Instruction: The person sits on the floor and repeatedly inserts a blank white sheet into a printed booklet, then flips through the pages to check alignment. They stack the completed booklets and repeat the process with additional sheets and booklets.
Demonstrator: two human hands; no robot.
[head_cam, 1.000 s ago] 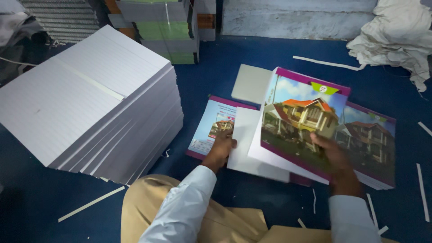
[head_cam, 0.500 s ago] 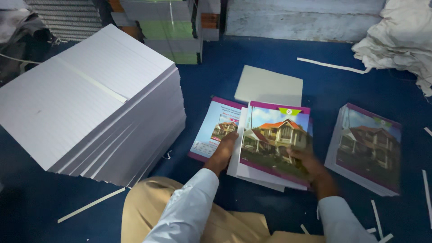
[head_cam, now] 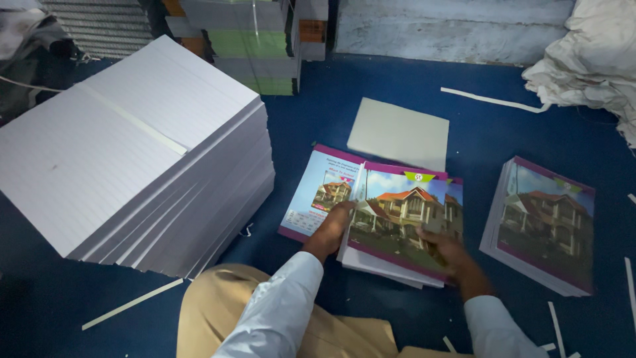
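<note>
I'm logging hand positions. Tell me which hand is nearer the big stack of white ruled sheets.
Left. The left hand rests on the house-picture cover's left edge, closest to the stack of white ruled sheets. The right hand lies on the cover's right part, farther away.

We are looking down at a blue floor (head_cam: 318, 119). A big stack of ruled white sheets (head_cam: 132, 152) is lying at nine o'clock, a blank white pad (head_cam: 399, 132) at twelve, house-cover notebooks (head_cam: 397, 222) at centre, another notebook pile (head_cam: 543, 225) at three, and paper strips (head_cam: 132, 303) are lying scattered around.
</note>
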